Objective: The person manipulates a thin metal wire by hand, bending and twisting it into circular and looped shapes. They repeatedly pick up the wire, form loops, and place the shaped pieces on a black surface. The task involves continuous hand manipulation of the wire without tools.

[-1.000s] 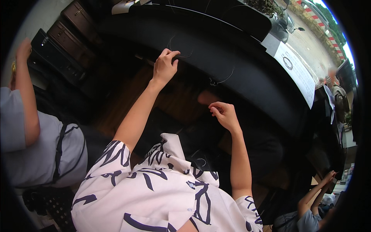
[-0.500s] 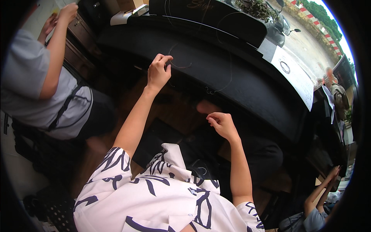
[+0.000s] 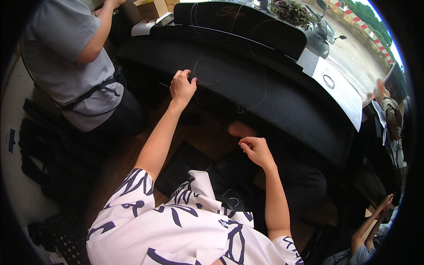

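Note:
My left hand [image 3: 182, 89] is at the near edge of the black curved counter [image 3: 289, 106], its fingers curled in toward the thumb. A thin, curved wire or thread [image 3: 206, 83] lies right beside its fingertips; whether the fingers grip it is too fine to see. Lower and to the right, my right hand [image 3: 257, 152] hovers in front of the counter with thumb and fingers pinched together. Whatever that pinch holds, if anything, is too small to make out. Another fine line [image 3: 266, 86] runs over the counter to a small curly silvery piece [image 3: 240, 109] near its edge.
A black raised panel [image 3: 238, 22] stands along the counter's back. White paper [image 3: 338, 90] with a dark ring-shaped coil [image 3: 328, 81] lies at right. A person in grey [image 3: 81, 66] stands close on my left. Another person's hands [image 3: 386, 203] show at far right. A cardboard box [image 3: 150, 8] sits at back left.
My left hand has come down slightly toward the counter edge, its fingers more curled. My right hand keeps its pinch. The view has shifted a little; the person at left appears further up and right.

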Available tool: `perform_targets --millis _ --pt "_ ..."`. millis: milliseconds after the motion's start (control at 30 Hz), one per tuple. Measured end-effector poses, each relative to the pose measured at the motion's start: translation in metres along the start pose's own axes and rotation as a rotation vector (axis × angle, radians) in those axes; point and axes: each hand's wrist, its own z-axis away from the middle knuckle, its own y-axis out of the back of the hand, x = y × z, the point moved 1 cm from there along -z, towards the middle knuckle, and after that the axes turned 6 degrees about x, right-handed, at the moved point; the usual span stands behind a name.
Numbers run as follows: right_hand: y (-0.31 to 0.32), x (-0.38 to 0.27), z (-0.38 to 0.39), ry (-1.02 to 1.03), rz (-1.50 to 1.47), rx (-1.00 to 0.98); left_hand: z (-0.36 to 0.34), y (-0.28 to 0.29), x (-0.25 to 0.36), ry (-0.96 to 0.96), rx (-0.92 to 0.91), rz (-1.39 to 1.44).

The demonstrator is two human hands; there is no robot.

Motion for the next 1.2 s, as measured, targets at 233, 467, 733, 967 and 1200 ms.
perform_targets --millis 233,467,733,967,1200 --pt "-0.004 -0.004 0.003 -0.012 -0.004 -0.019 -0.012 -0.004 -0.001 -0.035 -0.034 0.072" --pt "-0.005 0.002 0.006 -0.005 -0.004 -0.012 -0.023 -0.005 0.01 -0.134 -0.124 0.315" --pt "-0.006 0.012 0.004 -0.012 -0.002 -0.028 -0.028 -0.022 -0.007 -0.067 -0.242 0.589" --pt "-0.004 0.016 0.0 -0.076 -0.024 -0.044 -0.039 -0.031 -0.005 0.155 -0.304 0.671" --pt "-0.003 0.015 -0.008 -0.116 -0.07 -0.043 -0.044 -0.04 0.003 0.083 -0.314 0.375"
